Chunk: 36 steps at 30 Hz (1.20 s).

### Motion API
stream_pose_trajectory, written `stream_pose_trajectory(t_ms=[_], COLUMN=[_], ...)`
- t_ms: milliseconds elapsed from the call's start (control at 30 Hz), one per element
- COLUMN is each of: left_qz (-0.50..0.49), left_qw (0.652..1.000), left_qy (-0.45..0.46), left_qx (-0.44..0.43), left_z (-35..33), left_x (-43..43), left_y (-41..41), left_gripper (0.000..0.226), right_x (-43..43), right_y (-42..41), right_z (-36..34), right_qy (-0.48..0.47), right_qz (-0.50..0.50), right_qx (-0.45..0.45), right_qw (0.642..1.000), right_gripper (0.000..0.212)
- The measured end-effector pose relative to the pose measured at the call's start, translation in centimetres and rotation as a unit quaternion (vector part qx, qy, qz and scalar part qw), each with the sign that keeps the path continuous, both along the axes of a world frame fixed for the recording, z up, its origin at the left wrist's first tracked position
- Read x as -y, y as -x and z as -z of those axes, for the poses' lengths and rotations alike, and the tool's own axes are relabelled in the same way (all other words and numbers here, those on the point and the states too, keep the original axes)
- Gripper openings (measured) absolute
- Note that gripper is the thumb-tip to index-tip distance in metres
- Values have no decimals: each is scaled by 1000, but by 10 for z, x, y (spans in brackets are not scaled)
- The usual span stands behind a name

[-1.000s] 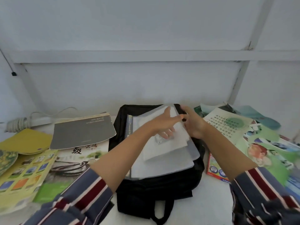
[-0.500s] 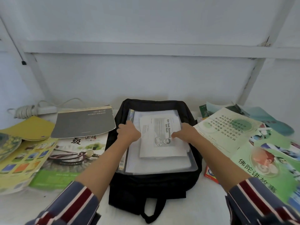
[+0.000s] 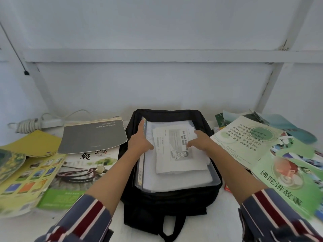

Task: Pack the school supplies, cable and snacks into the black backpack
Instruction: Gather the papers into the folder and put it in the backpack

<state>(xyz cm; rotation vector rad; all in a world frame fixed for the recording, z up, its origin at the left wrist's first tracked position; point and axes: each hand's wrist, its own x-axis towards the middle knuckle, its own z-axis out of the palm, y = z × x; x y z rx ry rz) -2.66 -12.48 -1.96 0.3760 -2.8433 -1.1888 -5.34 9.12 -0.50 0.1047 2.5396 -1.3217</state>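
The black backpack [image 3: 166, 203] lies flat and open in the middle of the white table. In its opening sits a clear plastic folder [image 3: 183, 184] full of white sheets. A white printed booklet [image 3: 180, 161] with a cartoon figure lies on top of the folder. My left hand [image 3: 139, 140] lies along the folder's left edge, fingers stretched toward the back and thumb on the sheets. My right hand [image 3: 199, 142] rests flat on the booklet's right side with its fingers spread.
Left of the bag lie a grey book [image 3: 92, 137], a green-and-white magazine [image 3: 78, 172], a yellow folder [image 3: 35, 142] and a coiled white power cable [image 3: 28, 124]. Right of it lie a pale green leaflet [image 3: 244, 140], a green storybook [image 3: 288, 180] and a red packet [image 3: 228, 187].
One second ago both hands held the white sheets tilted up over the bag. The sheets now lie flat on the folder, and my hands have parted to its left edge and right side.
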Motion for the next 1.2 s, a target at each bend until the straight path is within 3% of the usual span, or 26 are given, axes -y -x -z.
stream_pose_trajectory(t_ms=[233, 333, 500, 733, 933, 1200], left_qz=[64, 70, 61, 110, 159, 171], left_qw=[991, 989, 992, 975, 961, 961], left_qy=[-116, -129, -85, -156, -213, -212], left_qx=[-16, -24, -65, -109, -70, -37], left_z=[2, -3, -23, -78, -69, -39], left_x=[7, 9, 2, -41, -137, -244], left_y=[0, -1, 0, 5, 23, 53], left_gripper=[117, 111, 93, 84, 85, 81], right_x=[-16, -15, -16, -69, -170, -272], right_y=[-5, -10, -18, -27, -23, -4], right_z=[0, -4, -25, -80, -88, -71], right_qy=[182, 214, 218, 223, 155, 156], right_qz=[43, 29, 48, 97, 138, 161], right_qx=[47, 53, 3, -93, -97, -61], right_qw=[981, 975, 975, 966, 973, 973], right_gripper=[72, 68, 56, 57, 51, 59])
